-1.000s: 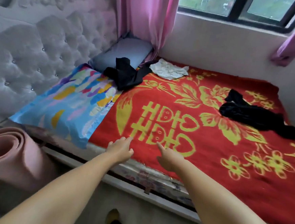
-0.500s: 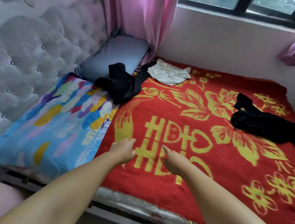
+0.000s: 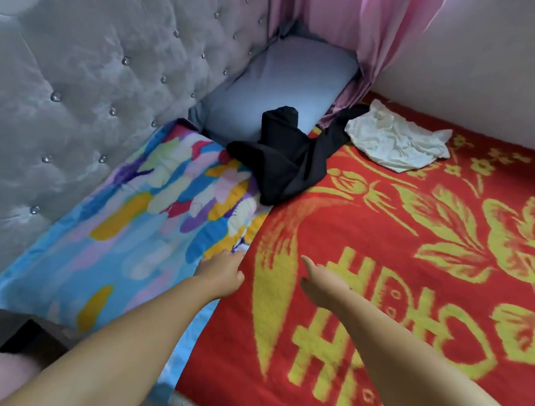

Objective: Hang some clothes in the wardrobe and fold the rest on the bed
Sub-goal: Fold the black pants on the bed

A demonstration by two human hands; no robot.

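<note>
Two bare hands of yours reach out over the bed: your left hand (image 3: pixel 222 271) hangs over the near edge of the multicoloured, paint-daubed pillow (image 3: pixel 136 224), fingers extended and holding nothing, while your right hand (image 3: pixel 320 285) is above the red blanket with yellow flowers and characters (image 3: pixel 414 278), index finger pointing forward, also holding nothing. Well beyond both hands lies the crumpled black garment (image 3: pixel 285 162), draped across the pillow's far corner and a plain pale-blue pillow (image 3: pixel 285 82). Farther off, beyond your right hand, a crumpled white cloth (image 3: pixel 396 139) rests on the blanket beside the pink curtain (image 3: pixel 362 34).
</note>
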